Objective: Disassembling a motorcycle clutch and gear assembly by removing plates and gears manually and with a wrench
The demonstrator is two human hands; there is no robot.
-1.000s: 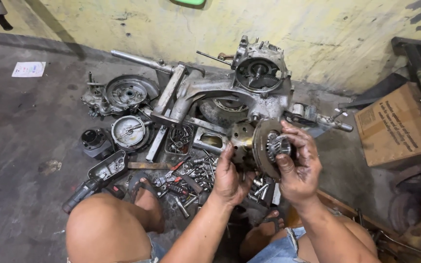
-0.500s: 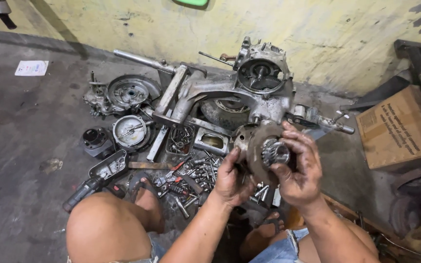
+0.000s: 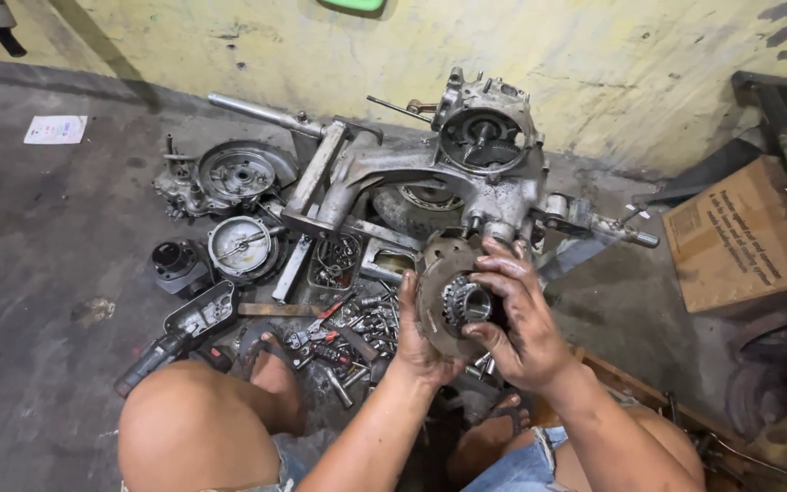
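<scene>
I am crouching over a stripped engine case (image 3: 430,182) on the floor. Both hands hold a round greasy metal disc with a toothed gear hub (image 3: 453,305) just in front of the case. My left hand (image 3: 416,342) grips the disc's left rim from behind. My right hand (image 3: 521,314) wraps the right side, its fingers on the gear in the middle. The disc's face is turned toward me.
A heap of loose tools and sockets (image 3: 343,333) lies by my left foot. Round covers (image 3: 239,173) (image 3: 240,248), a small cylinder part (image 3: 175,262) and a power tool (image 3: 175,337) lie left. A cardboard box (image 3: 744,237) stands right, a wall behind.
The disc has turned in my hands and shifted slightly left, its gear now facing me more squarely. My right fingers have moved over the gear hub.
</scene>
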